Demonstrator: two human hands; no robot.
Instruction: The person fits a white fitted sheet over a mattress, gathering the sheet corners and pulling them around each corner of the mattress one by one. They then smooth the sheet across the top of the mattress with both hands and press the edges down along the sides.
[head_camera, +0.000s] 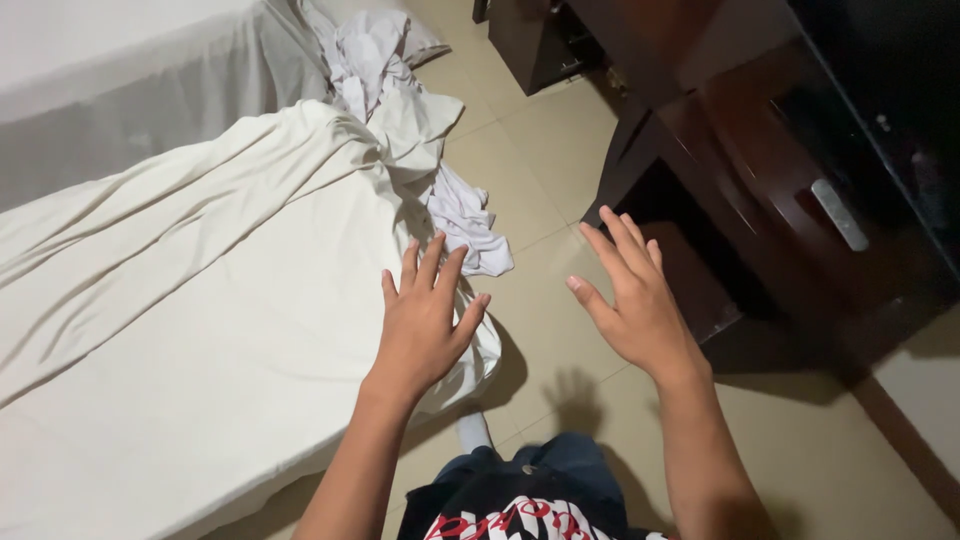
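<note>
Fingers of our left hand (425, 325) spread apart above the white sheet's (180, 300) corner, contact unclear; our right hand (635, 300), equally splayed, holds nothing over tiled floor (540, 160) beside the dark cabinet (780, 190), partly cropped.

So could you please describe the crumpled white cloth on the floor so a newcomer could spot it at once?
Start at the white sheet covering the mattress on the left. At its far corner, a crumpled cloth spills onto the beige tiled floor, just beyond the left hand. Unlike the spread sheet, it is bunched and bluish-white.

Dark wooden cabinet (760, 190), perhaps nightstand (535, 40)
</note>
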